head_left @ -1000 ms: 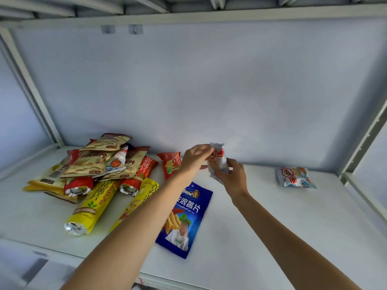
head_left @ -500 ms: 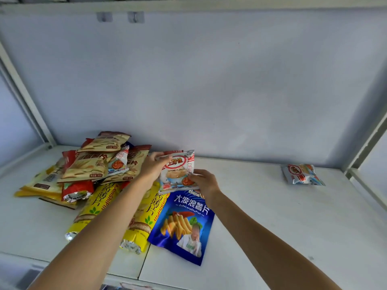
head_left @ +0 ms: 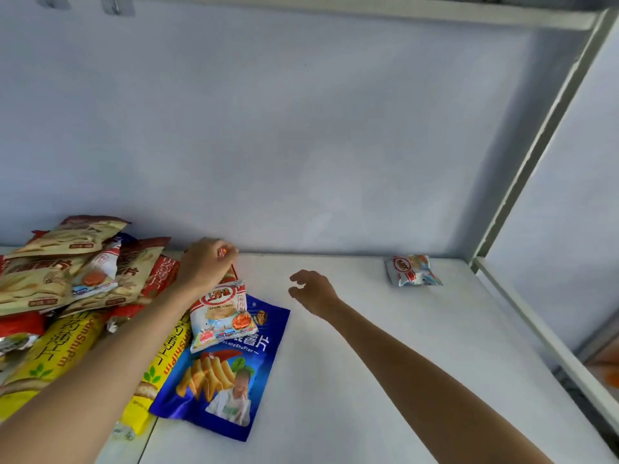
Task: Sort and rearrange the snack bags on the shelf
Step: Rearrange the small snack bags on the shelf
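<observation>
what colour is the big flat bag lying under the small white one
Blue, with yellow chips pictured: the big flat bag under the small white bag, head view.

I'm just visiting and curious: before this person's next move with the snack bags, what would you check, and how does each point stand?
1. Right hand free: ok, open, holding nothing.
2. Left hand grip: cannot tell; fingers curl on something red.
3. Small white bag resting on blue bag: ok.
4. Matching white bag alone at right: ok.
5. Bare shelf between them: ok.
6. Left pile sorted: not ok, jumbled.

three white shrimp-chip bags (head_left: 223,317), two yellow bags (head_left: 60,349), one blue bag (head_left: 221,380)
</observation>
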